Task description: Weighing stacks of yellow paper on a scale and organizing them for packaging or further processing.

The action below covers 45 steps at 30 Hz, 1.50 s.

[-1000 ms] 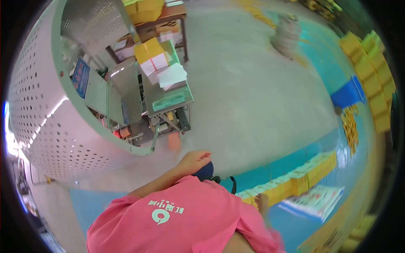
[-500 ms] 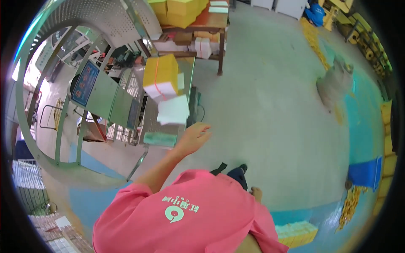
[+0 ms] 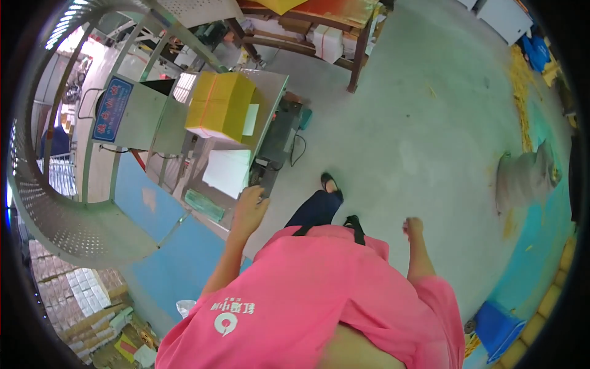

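My left hand (image 3: 249,212) hangs beside the near right edge of a metal work table (image 3: 267,92), its fingers bent but apart and nothing held. Closest to it lies a white sheet stack (image 3: 227,172). A green bundle (image 3: 204,205) rests on the table's near end. Farther back sits a large yellow block of stacked paper (image 3: 218,101) with a thin red strap around it and a white slip on its right side. Over the floor to the right, my right hand (image 3: 414,226) is down at my side, fingers curled in with nothing visible in them.
A round perforated metal frame (image 3: 74,249) with bars and a blue sign (image 3: 112,109) stands left. A wooden table (image 3: 319,15) is at the back. A grey sack (image 3: 522,178) and a blue bin (image 3: 496,329) stand right. A cable (image 3: 299,150) loops onto the floor.
My view has turned and moved closer to the metal table. My left hand is lower beside the table edge, its fingers more bent. More of my right arm shows, out at my side.
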Tool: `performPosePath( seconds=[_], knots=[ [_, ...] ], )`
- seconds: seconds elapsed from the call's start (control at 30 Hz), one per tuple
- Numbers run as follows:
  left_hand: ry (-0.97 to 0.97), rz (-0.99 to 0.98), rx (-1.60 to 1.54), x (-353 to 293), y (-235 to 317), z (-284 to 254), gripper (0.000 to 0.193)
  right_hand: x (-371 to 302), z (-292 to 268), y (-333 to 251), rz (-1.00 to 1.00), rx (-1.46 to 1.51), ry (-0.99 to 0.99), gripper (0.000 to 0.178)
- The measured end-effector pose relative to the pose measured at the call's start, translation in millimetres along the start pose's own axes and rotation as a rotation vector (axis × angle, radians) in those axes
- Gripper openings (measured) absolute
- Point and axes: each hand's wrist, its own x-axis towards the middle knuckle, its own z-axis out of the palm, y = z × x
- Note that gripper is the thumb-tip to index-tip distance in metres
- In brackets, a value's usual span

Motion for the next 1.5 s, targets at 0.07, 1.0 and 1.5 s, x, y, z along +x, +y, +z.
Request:
performPosePath(
  seconds=[0.07, 1.0, 1.5],
  knots=[
    [0.028, -0.056, 0.035, 20, -1, -5, 0.039, 35, 42, -90, -0.059, -0.184, -0.044, 0.015],
    [-0.051, -0.555, 0.343, 210, 44, -2, 0.061, 191, 707, -370, -0.042, -0.342, -1.109, 0.059],
    [0.077, -0.638, 0.366, 199, 49, -7, 0.055, 136, 765, -372, 0.031, -0.596, -1.025, 0.039]
  ],
)
